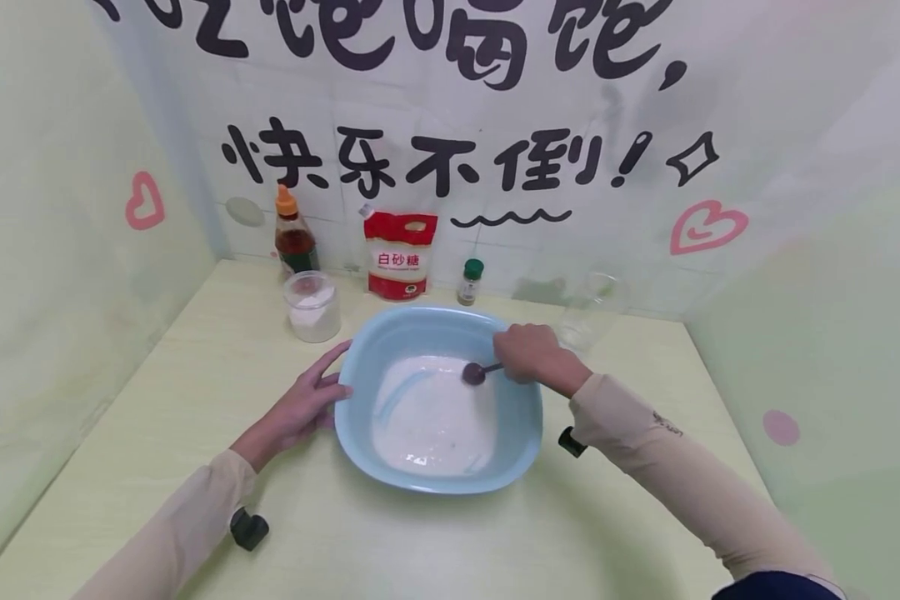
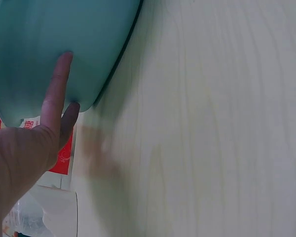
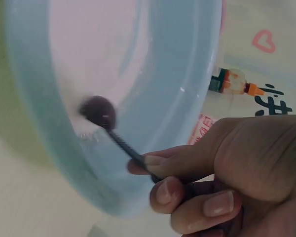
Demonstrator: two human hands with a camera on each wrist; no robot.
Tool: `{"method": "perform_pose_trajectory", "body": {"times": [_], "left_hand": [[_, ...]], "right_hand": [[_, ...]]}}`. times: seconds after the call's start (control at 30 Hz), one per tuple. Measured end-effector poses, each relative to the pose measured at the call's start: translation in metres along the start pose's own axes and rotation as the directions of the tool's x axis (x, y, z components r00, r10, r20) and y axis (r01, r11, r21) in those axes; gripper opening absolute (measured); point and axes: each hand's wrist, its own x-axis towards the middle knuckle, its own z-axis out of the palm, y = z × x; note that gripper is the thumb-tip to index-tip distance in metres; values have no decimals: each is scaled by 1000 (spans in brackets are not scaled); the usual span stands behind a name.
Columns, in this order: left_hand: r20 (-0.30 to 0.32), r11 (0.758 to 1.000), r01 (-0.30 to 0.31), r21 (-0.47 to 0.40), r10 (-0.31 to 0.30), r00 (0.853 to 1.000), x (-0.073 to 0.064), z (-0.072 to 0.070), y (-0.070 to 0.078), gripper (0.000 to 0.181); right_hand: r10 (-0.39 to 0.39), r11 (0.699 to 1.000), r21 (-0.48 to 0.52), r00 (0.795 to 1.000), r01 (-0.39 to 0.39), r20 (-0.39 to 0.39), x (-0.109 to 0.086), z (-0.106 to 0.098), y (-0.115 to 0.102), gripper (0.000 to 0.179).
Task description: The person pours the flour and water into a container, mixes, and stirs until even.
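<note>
A light blue basin stands on the table with a white, wet-looking mixture spread over its bottom. My right hand pinches the handle of a dark spoon between thumb and fingers above the basin's right rim. The round spoon head is at the edge of the white mixture. On the basin's left side, my left hand rests against the wall. Two of its fingers press the outside of the basin fairly straight in the left wrist view.
Behind the basin stand a clear jar of white powder, a sauce bottle with an orange cap, a red and white sugar pouch, and a small green-capped bottle. A clear glass container stands behind my right hand. Walls enclose the table's back and sides.
</note>
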Motion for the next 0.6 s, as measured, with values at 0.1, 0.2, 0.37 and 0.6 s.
{"method": "perform_pose_trajectory", "body": {"times": [0.1, 0.2, 0.37, 0.6], "left_hand": [[-1, 1000, -7, -15, 7, 1000, -3, -2, 0, 83], [1, 1000, -11, -16, 11, 1000, -4, -4, 1, 83], [4, 1000, -8, -8, 8, 1000, -4, -5, 0, 82], [19, 1000, -5, 13, 5, 1000, -1, -4, -1, 82]], "right_hand": [[-15, 999, -39, 998, 17, 54, -11, -3, 5, 8], [-69, 997, -8, 989, 71, 130, -21, -5, 3, 12], [-243, 964, 163, 949, 212, 199, -25, 1, -11, 11], [-309, 927, 266, 941, 265, 140, -10, 12, -50, 18]]}}
